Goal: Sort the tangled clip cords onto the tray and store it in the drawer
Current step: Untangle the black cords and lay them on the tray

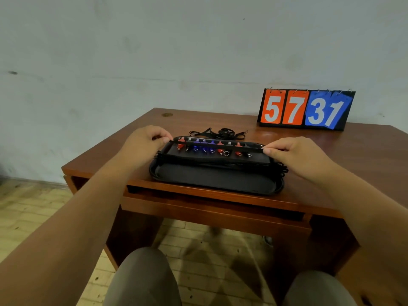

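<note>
A black oval tray [216, 180] lies on the brown desk near its front edge. Across the tray's far half lie black cords in rows, with red, blue and clear clips [209, 149] lined up along them. My left hand [145, 142] pinches one end of a stretched black cord [217, 148] at the tray's left rim. My right hand [293, 154] pinches the other end at the right rim. The cord runs taut between them just above the clips. A small tangle of black cords [220, 133] lies on the desk right behind the tray.
A flip scoreboard [305, 109] reading 5737 stands at the desk's back right, against the wall. The drawer front [212, 209] under the desktop is shut. My knees show below the desk, over a tiled floor.
</note>
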`<state>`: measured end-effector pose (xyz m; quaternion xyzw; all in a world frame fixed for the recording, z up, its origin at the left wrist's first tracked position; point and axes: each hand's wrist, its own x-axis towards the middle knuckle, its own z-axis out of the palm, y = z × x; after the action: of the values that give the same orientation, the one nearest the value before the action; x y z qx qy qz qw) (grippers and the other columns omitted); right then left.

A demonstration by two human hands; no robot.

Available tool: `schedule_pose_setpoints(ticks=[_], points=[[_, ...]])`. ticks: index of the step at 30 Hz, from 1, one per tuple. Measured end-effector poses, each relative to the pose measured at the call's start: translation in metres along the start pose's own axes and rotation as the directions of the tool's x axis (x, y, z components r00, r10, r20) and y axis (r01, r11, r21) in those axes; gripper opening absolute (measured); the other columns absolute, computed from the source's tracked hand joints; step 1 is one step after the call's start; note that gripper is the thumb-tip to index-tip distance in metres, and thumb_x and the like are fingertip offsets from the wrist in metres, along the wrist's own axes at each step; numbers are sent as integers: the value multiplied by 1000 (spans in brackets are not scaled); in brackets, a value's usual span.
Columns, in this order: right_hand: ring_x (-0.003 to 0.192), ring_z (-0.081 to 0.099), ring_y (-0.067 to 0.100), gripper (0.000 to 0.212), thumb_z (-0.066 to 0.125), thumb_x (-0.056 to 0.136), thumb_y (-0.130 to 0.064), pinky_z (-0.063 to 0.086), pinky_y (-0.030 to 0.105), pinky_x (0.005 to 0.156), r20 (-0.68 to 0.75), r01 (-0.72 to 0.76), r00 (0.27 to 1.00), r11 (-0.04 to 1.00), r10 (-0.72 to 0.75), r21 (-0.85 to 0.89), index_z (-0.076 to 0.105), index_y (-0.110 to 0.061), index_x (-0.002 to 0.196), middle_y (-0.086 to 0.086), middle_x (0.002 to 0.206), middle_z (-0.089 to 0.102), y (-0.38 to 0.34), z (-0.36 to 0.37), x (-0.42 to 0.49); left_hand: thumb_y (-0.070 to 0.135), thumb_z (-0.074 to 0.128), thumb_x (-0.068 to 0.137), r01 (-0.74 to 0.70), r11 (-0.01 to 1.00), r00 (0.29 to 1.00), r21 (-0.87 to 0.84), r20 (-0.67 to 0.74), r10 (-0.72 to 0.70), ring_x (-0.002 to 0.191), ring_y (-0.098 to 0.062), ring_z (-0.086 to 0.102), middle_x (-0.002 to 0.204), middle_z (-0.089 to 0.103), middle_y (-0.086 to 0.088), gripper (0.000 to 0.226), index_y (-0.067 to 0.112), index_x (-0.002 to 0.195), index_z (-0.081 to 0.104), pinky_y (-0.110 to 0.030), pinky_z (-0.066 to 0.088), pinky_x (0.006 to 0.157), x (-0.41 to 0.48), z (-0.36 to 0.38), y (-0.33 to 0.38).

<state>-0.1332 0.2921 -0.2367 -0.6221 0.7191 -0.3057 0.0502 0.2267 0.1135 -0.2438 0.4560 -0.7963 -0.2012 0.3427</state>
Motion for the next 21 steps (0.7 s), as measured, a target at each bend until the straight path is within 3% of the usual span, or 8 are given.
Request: schedule_pose_setpoints(ticks=[3, 7, 9, 11, 14, 19, 21], points=[[109, 65, 6, 27, 67, 105, -37, 45, 24, 94, -29, 18, 999, 1000, -19, -8, 80, -27, 127, -12, 118, 75, 8, 6, -1, 18, 62, 107, -1, 1000, 1000, 16, 1, 1, 107, -14, 61, 113, 70, 9, 18, 29, 104, 76, -32, 43, 94, 0, 6, -11], [104, 64, 5, 23, 70, 103, -36, 44, 15, 85, -68, 11, 998, 1000, -9, 22, 81, -28, 121, -16, 110, 73, 18, 13, -5, 16, 62, 107, -1, 999, 1000, 50, 9, 1, 104, -15, 59, 110, 67, 8, 22, 32, 99, 74, -32, 43, 93, 1, 13, -17], [102, 65, 6, 17, 73, 101, -36, 50, 23, 87, -79, 0, 997, 998, 5, 63, 82, -30, 114, -14, 106, 73, 21, 18, -7, 15, 62, 108, 2, 998, 1000, 70, -4, -2, 103, -15, 59, 106, 63, 10, 21, 29, 100, 75, -30, 42, 92, 0, 15, -19], [101, 64, 6, 11, 75, 100, -37, 53, 30, 89, -83, 2, 997, 999, 2, 48, 82, -34, 108, -14, 103, 71, 24, 23, -7, 15, 62, 108, 9, 998, 999, 64, -48, -6, 98, -13, 59, 103, 63, 11, 20, 27, 101, 75, -25, 43, 87, -2, 19, -20], [99, 60, 3, 8, 75, 99, -38, 49, 23, 83, -87, 20, 996, 1000, -18, 19, 80, -39, 105, -16, 103, 69, 30, 27, -6, 15, 62, 108, 39, 998, 994, 42, -101, -35, 92, -5, 58, 105, 64, 10, 19, 27, 99, 74, -14, 38, 75, -6, 24, -21], [105, 62, 8, 9, 77, 98, -35, 51, 31, 91, -121, 61, 991, 997, -56, 36, 82, -36, 105, -12, 108, 69, 39, 36, -4, 20, 64, 107, 39, 999, 992, -2, -122, -39, 104, -12, 58, 115, 66, 9, 17, 31, 103, 76, -24, 42, 87, -8, 27, -27], [107, 63, 7, 10, 78, 97, -32, 51, 31, 93, -119, 79, 990, 997, -76, 22, 83, -33, 105, -13, 108, 69, 39, 37, -3, 23, 64, 107, 52, 999, 993, -1, -110, -52, 103, -8, 57, 114, 66, 11, 15, 32, 105, 76, -22, 42, 85, -9, 28, -27]])
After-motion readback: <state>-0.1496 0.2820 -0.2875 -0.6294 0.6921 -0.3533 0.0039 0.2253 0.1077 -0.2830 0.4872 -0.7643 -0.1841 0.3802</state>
